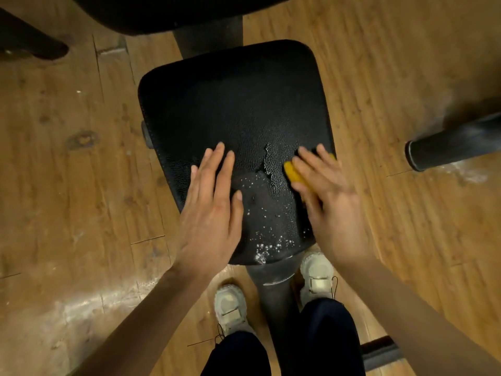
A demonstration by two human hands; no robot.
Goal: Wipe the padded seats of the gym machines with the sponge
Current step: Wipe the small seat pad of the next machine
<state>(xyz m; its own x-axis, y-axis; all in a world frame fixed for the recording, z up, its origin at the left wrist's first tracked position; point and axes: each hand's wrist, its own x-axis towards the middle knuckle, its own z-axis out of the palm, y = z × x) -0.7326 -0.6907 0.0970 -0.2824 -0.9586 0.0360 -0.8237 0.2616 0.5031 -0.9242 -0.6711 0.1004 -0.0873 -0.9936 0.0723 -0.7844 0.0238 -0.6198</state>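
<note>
Head view looks straight down at a black seat (233, 109) over a wood floor (67, 185). I see the left hand (214, 210) lying flat on the near left part of the seat, fingers straight and a bit spread, holding nothing. I see the right hand (325, 191) on the near right edge of the seat, pressing down on a yellow sponge (292, 172). Its fingers lie mostly straight over the sponge, and that hand looks blurry. Only the left end of the sponge peeks out from under the fingers. Between my two hands the seat is wet, with a shiny patch and small white bubbles (268, 245) going down to the near edge. Two pale shoes (230, 308) stand on the floor near me, one on each side of the gray post (273, 289) under the seat. A dark tube (455, 142) pokes in from the right. Another black pad (168, 12) sits at the far edge.
</note>
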